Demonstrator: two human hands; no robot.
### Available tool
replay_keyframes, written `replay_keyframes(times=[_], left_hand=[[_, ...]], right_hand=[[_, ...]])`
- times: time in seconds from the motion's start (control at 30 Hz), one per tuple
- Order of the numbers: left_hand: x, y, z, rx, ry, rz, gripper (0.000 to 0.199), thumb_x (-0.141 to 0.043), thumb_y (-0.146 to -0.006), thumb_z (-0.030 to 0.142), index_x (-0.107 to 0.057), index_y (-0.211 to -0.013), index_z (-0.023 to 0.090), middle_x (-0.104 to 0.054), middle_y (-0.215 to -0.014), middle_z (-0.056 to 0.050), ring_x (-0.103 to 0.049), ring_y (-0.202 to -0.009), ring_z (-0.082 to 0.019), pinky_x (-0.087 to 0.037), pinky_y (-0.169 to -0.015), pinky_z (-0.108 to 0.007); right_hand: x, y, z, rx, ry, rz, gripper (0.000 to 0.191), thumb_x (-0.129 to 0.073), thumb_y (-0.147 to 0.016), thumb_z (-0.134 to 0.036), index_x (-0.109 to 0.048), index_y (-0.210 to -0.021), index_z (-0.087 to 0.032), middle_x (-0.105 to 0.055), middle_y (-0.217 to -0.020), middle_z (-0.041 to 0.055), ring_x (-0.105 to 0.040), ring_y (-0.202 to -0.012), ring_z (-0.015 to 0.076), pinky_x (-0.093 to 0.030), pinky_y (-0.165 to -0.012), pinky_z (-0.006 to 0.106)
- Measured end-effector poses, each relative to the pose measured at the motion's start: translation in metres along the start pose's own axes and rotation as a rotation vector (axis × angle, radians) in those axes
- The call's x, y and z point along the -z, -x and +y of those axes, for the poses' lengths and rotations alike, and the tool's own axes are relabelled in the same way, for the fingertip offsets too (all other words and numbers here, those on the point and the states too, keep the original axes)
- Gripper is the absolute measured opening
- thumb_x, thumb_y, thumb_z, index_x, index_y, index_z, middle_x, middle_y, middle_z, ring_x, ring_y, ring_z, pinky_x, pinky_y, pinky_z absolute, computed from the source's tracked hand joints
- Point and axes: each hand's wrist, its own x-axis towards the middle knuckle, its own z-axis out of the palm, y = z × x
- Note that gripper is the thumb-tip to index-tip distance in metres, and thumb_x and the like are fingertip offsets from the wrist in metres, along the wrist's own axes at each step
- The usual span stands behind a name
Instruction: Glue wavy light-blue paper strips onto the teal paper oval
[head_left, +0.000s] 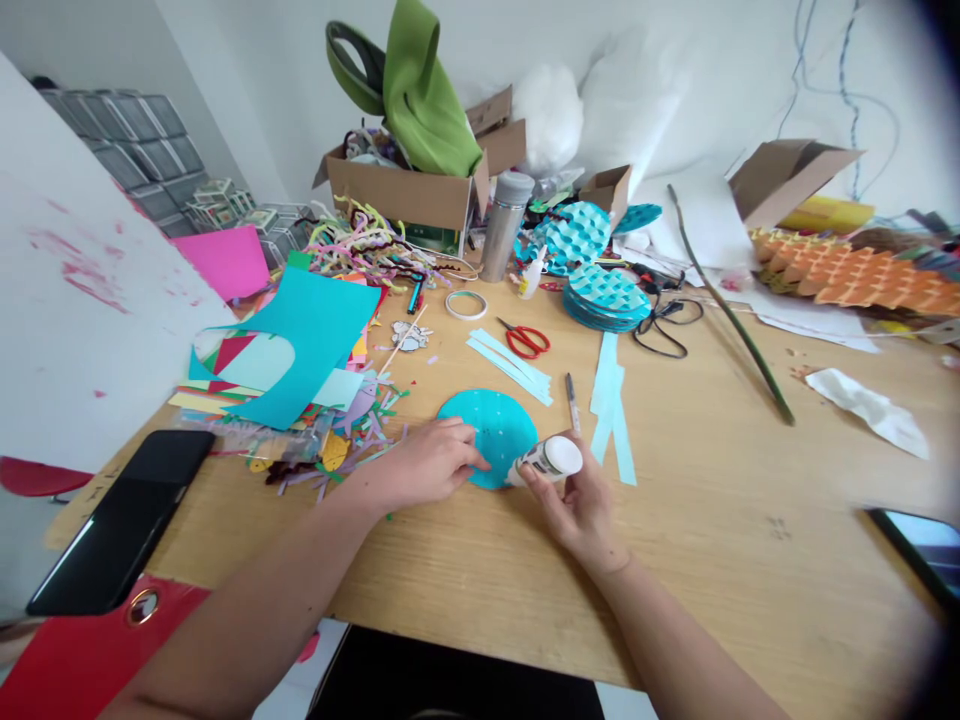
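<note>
A round blue paper disc lies on the table in front of me, with small whitish dots on it. My left hand rests at its left edge, fingers bent and pressed onto the paper, holding it down. In my right hand is a white glue bottle, gripped and tilted, base toward me and its nozzle end low at the disc's lower right edge. Whether the tip touches the paper cannot be made out. Just above that hand lies a pen. Pale blue paper strips lie to the right.
Red-handled scissors, a tape roll and a stack of blue discs sit beyond. Cut paper and scraps crowd the left, near a phone. A steel flask stands before a cardboard box. A green stick lies right.
</note>
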Motion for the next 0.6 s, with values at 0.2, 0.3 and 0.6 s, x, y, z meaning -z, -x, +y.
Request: replay_keyframes(times=[0.2,0.3,0.6], left_hand=[[0.0,0.0,0.0,-0.001,0.011,0.007,0.026,-0.054,-0.091,0.014,-0.072,-0.104,0.026,-0.062,-0.086,-0.003,-0.057,-0.094,-0.019,-0.042,-0.093,-0.035],[0.0,0.0,0.0,0.001,0.012,0.004,0.026,-0.054,-0.09,0.014,-0.072,-0.104,0.026,-0.062,-0.086,-0.003,-0.058,-0.094,-0.02,-0.042,-0.092,-0.035],[0.003,0.0,0.003,0.05,0.027,0.028,0.019,-0.056,-0.088,0.014,-0.066,-0.102,0.021,-0.065,-0.097,-0.004,-0.059,-0.097,-0.02,-0.045,-0.087,-0.034]], right_hand=[[0.001,0.0,0.0,-0.068,-0.01,0.051,0.015,-0.063,-0.086,-0.025,-0.049,-0.09,-0.023,-0.051,-0.079,-0.0003,-0.05,-0.069,0.0156,-0.04,-0.061,0.03],[0.001,-0.001,0.001,-0.069,-0.004,0.061,0.015,-0.065,-0.085,-0.025,-0.05,-0.089,-0.023,-0.052,-0.079,-0.0005,-0.051,-0.069,0.0153,-0.04,-0.061,0.03],[0.002,-0.015,-0.01,-0.143,-0.185,0.224,0.011,-0.063,-0.088,-0.03,-0.055,-0.087,-0.022,-0.054,-0.077,-0.0011,-0.053,-0.067,0.0134,-0.044,-0.059,0.027]])
